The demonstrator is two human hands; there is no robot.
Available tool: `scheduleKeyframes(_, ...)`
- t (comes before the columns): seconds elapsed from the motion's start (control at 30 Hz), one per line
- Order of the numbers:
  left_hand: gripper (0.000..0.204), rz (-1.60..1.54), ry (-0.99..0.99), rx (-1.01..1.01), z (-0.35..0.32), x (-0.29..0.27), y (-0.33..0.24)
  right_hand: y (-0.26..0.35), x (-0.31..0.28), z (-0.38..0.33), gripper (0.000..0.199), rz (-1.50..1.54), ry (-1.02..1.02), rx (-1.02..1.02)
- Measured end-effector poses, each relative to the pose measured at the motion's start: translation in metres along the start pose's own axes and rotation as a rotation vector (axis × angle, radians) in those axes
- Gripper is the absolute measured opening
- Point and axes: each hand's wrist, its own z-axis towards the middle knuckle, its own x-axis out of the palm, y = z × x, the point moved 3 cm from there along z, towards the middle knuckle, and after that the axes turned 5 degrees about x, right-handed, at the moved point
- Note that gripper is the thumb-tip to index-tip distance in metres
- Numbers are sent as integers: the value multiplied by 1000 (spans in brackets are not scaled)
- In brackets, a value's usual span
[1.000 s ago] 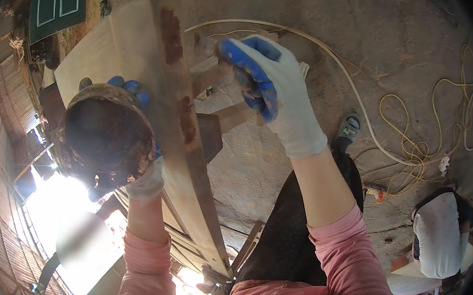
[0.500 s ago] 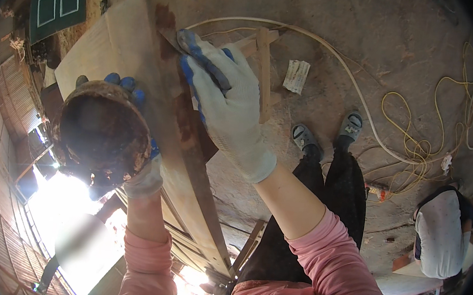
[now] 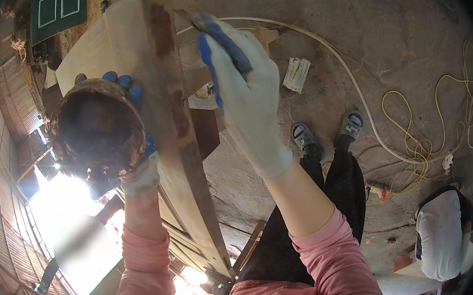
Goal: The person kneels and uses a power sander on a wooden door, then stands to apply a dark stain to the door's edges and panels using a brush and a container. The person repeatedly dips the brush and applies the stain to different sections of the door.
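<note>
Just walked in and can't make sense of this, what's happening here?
A person in white gloves is working on a long wooden board streaked with dark brown patches. The left hand holds a round pot, crusted brown inside, beside the board. The right hand presses on the board's upper part, fingers over a brown streak; whether it holds a rag or brush cannot be told. Cables lie on the floor, and another person sits nearby.

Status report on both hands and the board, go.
Left hand gripping a stained round tub. Right hand, gloved, pressed on the long wooden board's upper edge, brown smears there. Nothing lying on the board.
</note>
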Motion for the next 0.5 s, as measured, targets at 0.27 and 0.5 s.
scheduleKeyframes(0.27,64,-343,-84,-110,6,9,-8,-4,2,-27,26,-271,125,-134)
scheduleKeyframes(0.5,58,-202,-29,-25,3,1,0,7,6,18,24,-136,-3,-289)
